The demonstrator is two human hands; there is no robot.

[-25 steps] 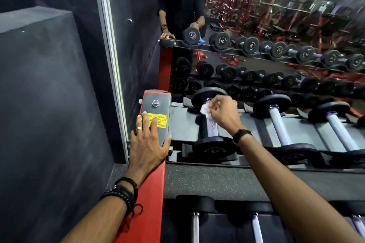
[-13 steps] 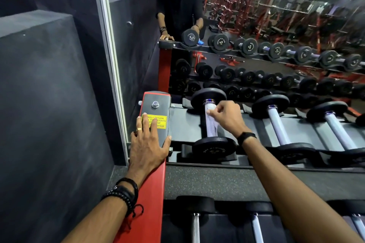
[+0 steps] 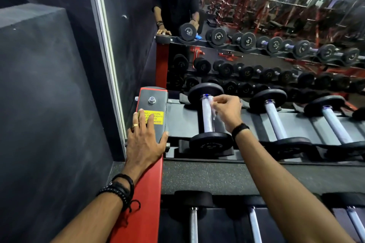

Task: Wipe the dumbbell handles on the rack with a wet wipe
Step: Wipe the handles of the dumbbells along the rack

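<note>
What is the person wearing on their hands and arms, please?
Both forearms are bare, with no sleeves showing. The left hand has a gold ring on one finger and several black beaded and corded bracelets at the wrist. The right hand has a single black band at the wrist.

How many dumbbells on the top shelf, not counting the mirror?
3 clearly: the leftmost dumbbell being wiped by the right hand, the middle dumbbell, and the right dumbbell. More may sit beyond the frame's right edge.

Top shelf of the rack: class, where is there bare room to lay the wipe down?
Bare grey tray lies between the end plate under the left hand and the first dumbbell. Right of it, the right hand with the wipe crowds the gap.
</note>
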